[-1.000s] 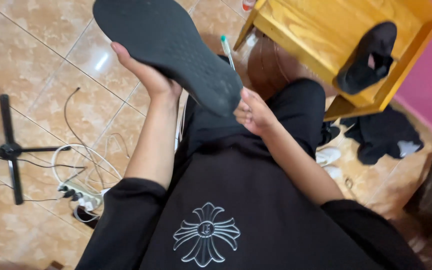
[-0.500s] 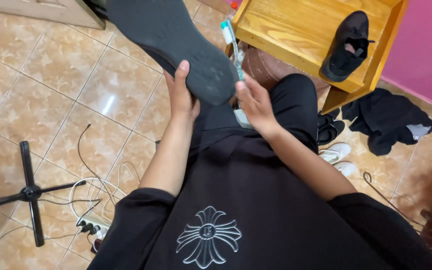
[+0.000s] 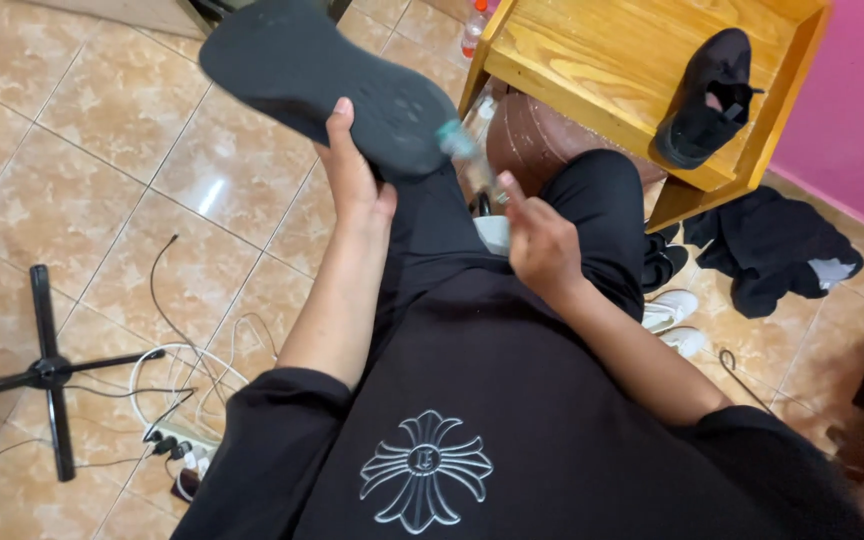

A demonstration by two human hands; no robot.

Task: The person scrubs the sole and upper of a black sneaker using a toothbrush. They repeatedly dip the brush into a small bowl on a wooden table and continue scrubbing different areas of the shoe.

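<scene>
My left hand grips a black shoe by its heel end, sole turned up toward me, over the tiled floor. My right hand holds a toothbrush with a pale green head, blurred by motion, its head at the edge of the sole near the heel. Both arms come out of black sleeves over my black trousers.
A wooden low table stands ahead right with a second black shoe on it. A plastic bottle, dark clothing, white shoes, a power strip with cables and a black stand base lie around.
My right hand has drawn back from the sole and the toothbrush now sweeps at the sole's edge. The shoe has tilted a little lower in the left hand.
</scene>
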